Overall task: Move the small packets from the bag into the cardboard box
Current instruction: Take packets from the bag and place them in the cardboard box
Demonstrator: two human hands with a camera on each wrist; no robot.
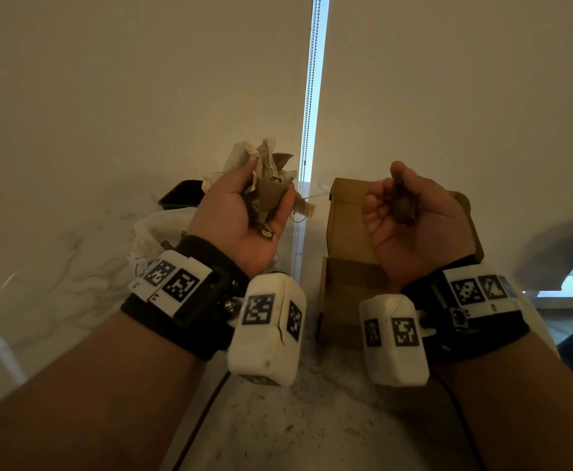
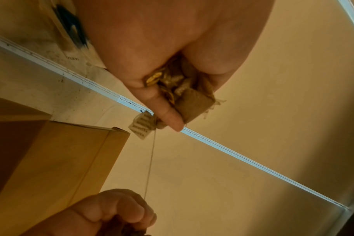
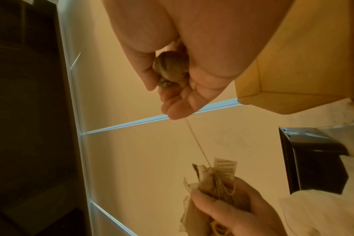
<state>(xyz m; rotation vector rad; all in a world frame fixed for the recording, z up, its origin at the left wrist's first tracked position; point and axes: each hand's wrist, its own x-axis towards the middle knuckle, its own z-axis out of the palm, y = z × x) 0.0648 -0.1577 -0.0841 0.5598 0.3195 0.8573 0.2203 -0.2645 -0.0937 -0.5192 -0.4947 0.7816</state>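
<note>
From the head cam, your left hand [image 1: 244, 212] is palm-up with the fingers curled round a crumpled bunch of brown and cream paper packets [image 1: 264, 175], held up left of the open brown cardboard box [image 1: 346, 232]. Your right hand [image 1: 410, 219] hovers over the box mouth, fingers closed on one small brown packet [image 1: 402, 209], probably so it drops straight in. The white plastic bag [image 1: 152, 232] lies slumped on the marble counter [image 1: 74, 239] on the left, with a black tray [image 1: 179, 193] beyond it.

Left wrist cam: a thin string [image 2: 150, 162] runs taut from the bunch, past a paper tag [image 2: 142, 126], to your right hand. Looks like it's snagged.

Right wrist cam shows the same thing: the string goes from your fingertips [image 3: 176, 111] into the bunch. I'd free it before letting go, or you'll drag the rest along.
</note>
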